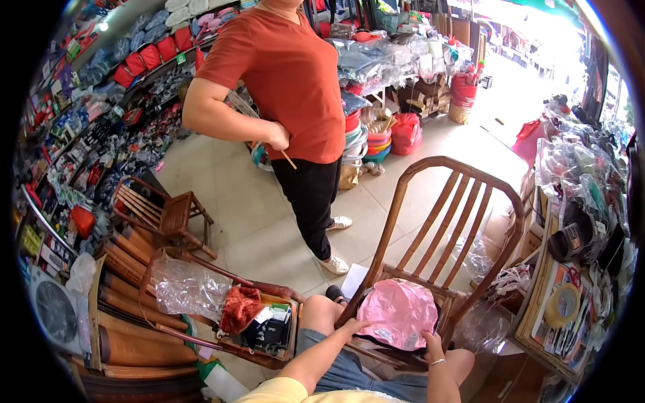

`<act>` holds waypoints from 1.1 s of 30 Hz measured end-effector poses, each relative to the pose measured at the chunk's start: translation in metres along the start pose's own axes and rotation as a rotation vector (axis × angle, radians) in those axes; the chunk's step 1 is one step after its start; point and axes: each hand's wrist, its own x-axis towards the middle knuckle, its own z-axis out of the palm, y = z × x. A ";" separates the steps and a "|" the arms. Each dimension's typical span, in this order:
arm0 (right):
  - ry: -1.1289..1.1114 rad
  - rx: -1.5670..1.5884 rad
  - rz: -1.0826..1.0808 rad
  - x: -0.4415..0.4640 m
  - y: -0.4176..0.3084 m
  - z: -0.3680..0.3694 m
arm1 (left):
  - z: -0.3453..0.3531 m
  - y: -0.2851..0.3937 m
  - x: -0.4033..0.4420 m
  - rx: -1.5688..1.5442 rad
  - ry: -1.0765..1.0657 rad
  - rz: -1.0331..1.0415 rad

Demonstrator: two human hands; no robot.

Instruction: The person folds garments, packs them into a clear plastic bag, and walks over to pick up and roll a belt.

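Observation:
A round pink fabric piece point(398, 313) with a dark edge lies on the seat of a wooden slatted chair point(449, 232). My left hand point(352, 328) is closed at its lower left edge, thumb on top. At its lower right edge, my right hand point(433, 344) pinches the border, with a bracelet on the wrist. The fabric looks slightly wrinkled and spreads between both hands. The fingertips beneath it are hidden.
A person in a red shirt point(295, 87) stands ahead, holding a thin stick. At left, a wooden chair holds a box point(290, 329), red cloth point(240, 309) and clear plastic point(188, 285). A cluttered table point(537, 329) with tape stands at right.

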 end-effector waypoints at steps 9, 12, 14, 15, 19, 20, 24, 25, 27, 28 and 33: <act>0.029 -0.057 -0.098 -0.001 0.000 0.003 | 0.007 0.012 -0.026 -0.028 -0.010 0.043; 0.033 -0.185 -0.203 -0.001 -0.001 0.007 | 0.016 0.015 -0.029 0.076 0.074 0.340; 0.054 -0.386 -0.305 -0.004 -0.003 0.023 | 0.029 0.015 -0.027 0.189 0.149 0.570; 0.103 -0.482 -0.406 -0.002 0.001 0.036 | 0.039 0.017 -0.028 0.383 0.231 0.733; -0.167 -0.488 -0.382 -0.035 -0.013 0.101 | 0.091 0.049 -0.096 0.870 0.139 0.921; -0.061 -0.334 -0.372 -0.017 0.014 0.096 | 0.097 0.045 -0.100 0.966 0.224 0.964; -0.256 0.195 0.074 -0.052 -0.027 0.107 | 0.092 0.051 -0.125 1.192 0.190 1.176; -0.258 0.281 0.148 -0.055 -0.027 0.107 | 0.093 0.051 -0.135 1.307 0.152 1.198; -0.184 0.283 0.129 -0.043 -0.006 0.097 | 0.099 0.040 -0.140 1.361 0.132 1.209; -0.183 0.281 0.130 -0.043 -0.001 0.091 | 0.101 0.034 -0.141 1.414 0.112 1.221; -0.019 0.301 0.337 -0.048 0.012 0.079 | 0.107 0.005 -0.135 1.522 0.041 1.386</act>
